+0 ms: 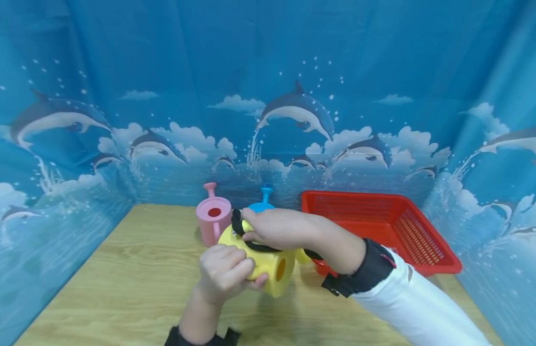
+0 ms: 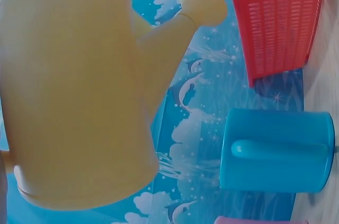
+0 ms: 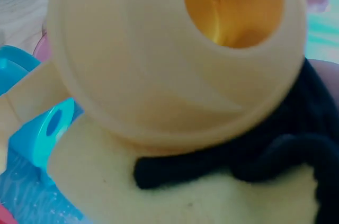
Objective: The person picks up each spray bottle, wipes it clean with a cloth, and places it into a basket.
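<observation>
Although its colour and gloss differ between views, the yellow, cylindrical plastic watering can [image 1: 268, 264] is one object, held tilted above the wood-grained tabletop [image 1: 133, 269] with its round opening [image 1: 280, 270] towards the lower right of the head view. Of the two hands, the left hand [image 1: 226, 269] has its fingers curled firmly on the can, its thumb showing below; whether it grips the handle or the body is hidden. The right hand [image 1: 280, 228] is closed on a pale yellow, cloth-like piece with black strips [image 3: 100, 171], held against the can's side.

The can is probably light, being hollow and thin-walled, and stiff enough to bear firm pressure. Its smooth surface may turn under a loose grip, more so if wet. The broad body or the handle appears the surest hold; the slanting spout [image 2: 169, 54] with its rounded head is likely the weaker part and would lever the can round. The cloth-like piece looks soft and pliable, best pinched in a bunch.

Behind stand a pink plastic watering can [image 1: 209, 223] and a blue plastic watering can [image 1: 260, 207]; right of them lies a red perforated plastic basket [image 1: 363, 210].
</observation>
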A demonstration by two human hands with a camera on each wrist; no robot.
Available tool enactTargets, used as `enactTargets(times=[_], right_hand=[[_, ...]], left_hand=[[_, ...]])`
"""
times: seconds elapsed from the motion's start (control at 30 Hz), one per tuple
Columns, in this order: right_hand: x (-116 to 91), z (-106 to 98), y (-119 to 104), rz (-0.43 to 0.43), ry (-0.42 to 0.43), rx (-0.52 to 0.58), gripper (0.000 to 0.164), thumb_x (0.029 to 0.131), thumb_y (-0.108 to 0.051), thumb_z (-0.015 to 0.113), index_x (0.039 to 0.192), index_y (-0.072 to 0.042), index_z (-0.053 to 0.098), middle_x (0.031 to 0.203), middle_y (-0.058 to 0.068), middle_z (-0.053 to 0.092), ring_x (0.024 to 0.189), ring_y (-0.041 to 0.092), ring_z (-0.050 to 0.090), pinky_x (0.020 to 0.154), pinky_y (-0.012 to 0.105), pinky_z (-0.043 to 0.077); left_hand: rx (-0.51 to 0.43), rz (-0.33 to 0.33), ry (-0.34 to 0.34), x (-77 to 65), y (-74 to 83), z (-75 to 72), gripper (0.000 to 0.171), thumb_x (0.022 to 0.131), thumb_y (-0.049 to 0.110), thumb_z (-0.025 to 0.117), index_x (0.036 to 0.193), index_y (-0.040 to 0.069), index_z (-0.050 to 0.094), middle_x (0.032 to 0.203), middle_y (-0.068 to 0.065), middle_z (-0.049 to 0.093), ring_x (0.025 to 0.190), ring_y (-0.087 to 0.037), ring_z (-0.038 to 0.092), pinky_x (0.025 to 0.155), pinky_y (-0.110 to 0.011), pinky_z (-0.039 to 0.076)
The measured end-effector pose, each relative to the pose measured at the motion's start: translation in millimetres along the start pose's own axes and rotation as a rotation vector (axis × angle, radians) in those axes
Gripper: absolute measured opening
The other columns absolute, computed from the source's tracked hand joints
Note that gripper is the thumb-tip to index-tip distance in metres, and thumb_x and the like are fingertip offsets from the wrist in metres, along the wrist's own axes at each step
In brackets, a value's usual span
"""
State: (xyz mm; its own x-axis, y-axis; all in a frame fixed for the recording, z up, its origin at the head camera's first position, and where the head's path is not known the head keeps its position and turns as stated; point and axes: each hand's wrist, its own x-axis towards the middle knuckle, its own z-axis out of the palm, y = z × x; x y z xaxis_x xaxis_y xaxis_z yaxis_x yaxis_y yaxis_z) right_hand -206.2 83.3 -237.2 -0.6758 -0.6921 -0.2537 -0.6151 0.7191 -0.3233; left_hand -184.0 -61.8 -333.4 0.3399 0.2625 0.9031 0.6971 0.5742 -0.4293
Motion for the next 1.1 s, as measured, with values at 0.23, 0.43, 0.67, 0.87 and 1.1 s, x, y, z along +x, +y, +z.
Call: enactTargets(times=[0.23, 0.43, 0.67, 0.87, 1.1], right_hand=[[-27, 0, 15, 0.024, 0.004, 0.056, 0.024, 0.098, -0.038, 0.054, 0.103, -0.019, 0.04, 0.068, 0.0, 0.047, 0.057, 0.011, 0.052, 0.055, 0.025, 0.041], [-39, 1, 28, -0.029, 0.033, 0.074, 0.022, 0.1, -0.035, 0.051, 0.1, -0.016, 0.04, 0.065, -0.003, 0.039, 0.05, 0.01, 0.041, 0.051, 0.024, 0.032], [-22, 3, 27, -0.042, 0.029, 0.086, 0.023, 0.1, -0.036, 0.052, 0.101, -0.017, 0.039, 0.066, -0.002, 0.045, 0.053, 0.01, 0.049, 0.054, 0.024, 0.038], [-4, 4, 24, -0.074, -0.004, 0.107, 0.022, 0.101, -0.034, 0.05, 0.102, -0.016, 0.037, 0.072, 0.0, 0.044, 0.059, 0.01, 0.051, 0.057, 0.022, 0.039], [7, -1, 20, -0.078, -0.045, 0.125, 0.022, 0.102, -0.033, 0.047, 0.105, -0.014, 0.038, 0.075, 0.001, 0.044, 0.063, 0.013, 0.052, 0.06, 0.024, 0.04]], left_hand=[[0.01, 0.019, 0.014, -1.2, -2.7, 0.5, 0.051, 0.097, 0.036, 0.05, 0.052, 0.015, 0.035, 0.047, 0.007, 0.033, 0.038, -0.004, 0.028, 0.04, -0.014, 0.015], [0.0, 0.026, 0.024, 0.1, -0.1, 3.5, 0.051, 0.096, 0.036, 0.051, 0.052, 0.016, 0.036, 0.047, 0.007, 0.033, 0.038, -0.004, 0.029, 0.041, -0.013, 0.016], [0.011, 0.072, 0.04, -1.0, 2.8, 7.4, 0.049, 0.095, 0.036, 0.052, 0.052, 0.017, 0.037, 0.048, 0.008, 0.034, 0.039, -0.003, 0.03, 0.041, -0.014, 0.019], [-0.006, 0.068, 0.056, 0.5, 6.4, 8.0, 0.049, 0.095, 0.034, 0.052, 0.052, 0.017, 0.038, 0.047, 0.008, 0.034, 0.039, -0.003, 0.029, 0.04, -0.014, 0.019], [-0.061, 0.044, 0.096, 7.0, 10.8, 8.5, 0.05, 0.096, 0.034, 0.051, 0.052, 0.016, 0.039, 0.047, 0.008, 0.035, 0.039, -0.002, 0.029, 0.041, -0.013, 0.019]])
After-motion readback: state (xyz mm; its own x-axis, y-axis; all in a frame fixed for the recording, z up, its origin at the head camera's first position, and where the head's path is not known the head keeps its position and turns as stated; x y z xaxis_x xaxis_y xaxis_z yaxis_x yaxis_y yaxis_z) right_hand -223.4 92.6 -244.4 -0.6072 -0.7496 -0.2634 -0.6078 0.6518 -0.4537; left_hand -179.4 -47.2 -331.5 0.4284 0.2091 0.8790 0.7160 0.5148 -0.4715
